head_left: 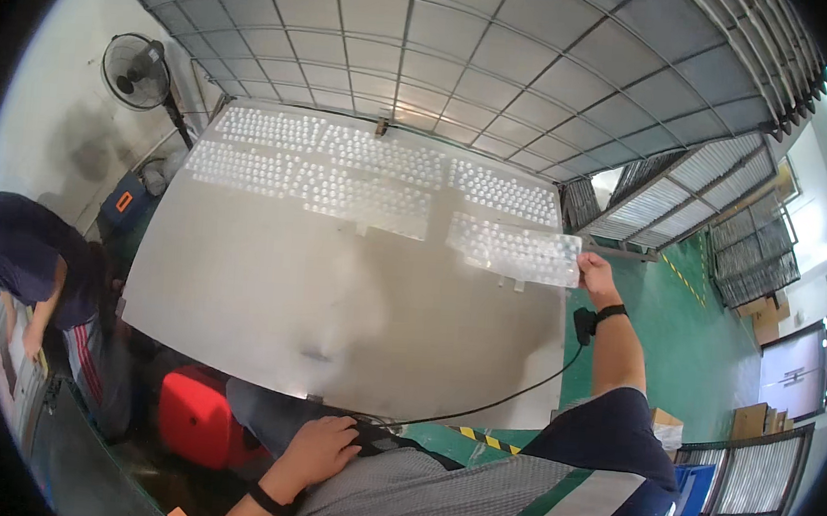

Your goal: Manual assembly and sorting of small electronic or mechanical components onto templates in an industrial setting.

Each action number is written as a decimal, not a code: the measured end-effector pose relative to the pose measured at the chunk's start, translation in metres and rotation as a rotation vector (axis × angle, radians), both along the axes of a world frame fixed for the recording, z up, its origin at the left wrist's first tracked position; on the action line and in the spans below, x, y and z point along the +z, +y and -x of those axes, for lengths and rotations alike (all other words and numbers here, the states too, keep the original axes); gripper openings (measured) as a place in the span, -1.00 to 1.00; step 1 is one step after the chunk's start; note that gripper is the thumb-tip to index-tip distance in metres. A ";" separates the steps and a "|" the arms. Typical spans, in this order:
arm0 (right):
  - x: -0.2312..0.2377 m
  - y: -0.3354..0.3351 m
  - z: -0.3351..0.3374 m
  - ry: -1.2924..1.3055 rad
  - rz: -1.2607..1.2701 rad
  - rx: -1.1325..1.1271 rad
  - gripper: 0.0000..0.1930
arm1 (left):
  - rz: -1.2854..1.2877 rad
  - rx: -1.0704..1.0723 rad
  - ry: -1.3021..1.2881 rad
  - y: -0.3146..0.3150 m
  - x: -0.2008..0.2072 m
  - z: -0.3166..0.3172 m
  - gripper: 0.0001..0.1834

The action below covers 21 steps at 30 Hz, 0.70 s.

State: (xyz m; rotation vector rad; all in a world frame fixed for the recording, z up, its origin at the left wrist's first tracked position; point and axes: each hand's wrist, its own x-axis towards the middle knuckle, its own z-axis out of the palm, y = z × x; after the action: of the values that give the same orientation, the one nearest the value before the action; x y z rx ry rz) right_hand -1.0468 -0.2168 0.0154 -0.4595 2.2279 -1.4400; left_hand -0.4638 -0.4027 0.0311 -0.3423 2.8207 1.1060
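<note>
My right hand (596, 274) pinches the right end of a clear sheet (515, 250) covered in rows of small round domes. That sheet is over the right side of a pale grey table (268, 277); whether it touches the tabletop I cannot tell. Similar clear domed sheets lie in two rows along the far side, among them one at the far left (269, 128), one in the middle (365, 200) and one at the right (504, 192). Against my body, at the table's near edge, my left hand (321, 451) rests with its fingers laid out and nothing visible in it.
A wire grid rack (428, 43) leans over the table's far edge. From my right wrist a black cable (509, 396) runs to my waist. Another person (49, 261) works at the left, near a red stool (196, 415). A fan (136, 71) stands at the back left.
</note>
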 end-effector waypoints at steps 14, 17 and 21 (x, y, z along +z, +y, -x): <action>-0.014 -0.082 0.020 0.707 -0.485 -0.063 -0.75 | 0.089 0.246 0.143 0.012 0.028 -0.013 -0.71; 0.042 -0.162 -0.051 0.585 -0.244 0.218 -0.74 | 0.003 0.302 0.150 0.020 0.041 -0.028 -0.72; 0.122 -0.252 -0.194 0.634 0.157 0.727 -0.84 | 0.108 0.436 0.304 0.046 0.044 -0.056 -0.75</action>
State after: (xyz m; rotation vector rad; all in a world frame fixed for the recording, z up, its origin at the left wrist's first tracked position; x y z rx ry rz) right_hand -0.8525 -0.4689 0.1378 -1.7652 1.9942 -1.1478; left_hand -0.4079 -0.3570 0.0752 -0.9071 3.1744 1.1607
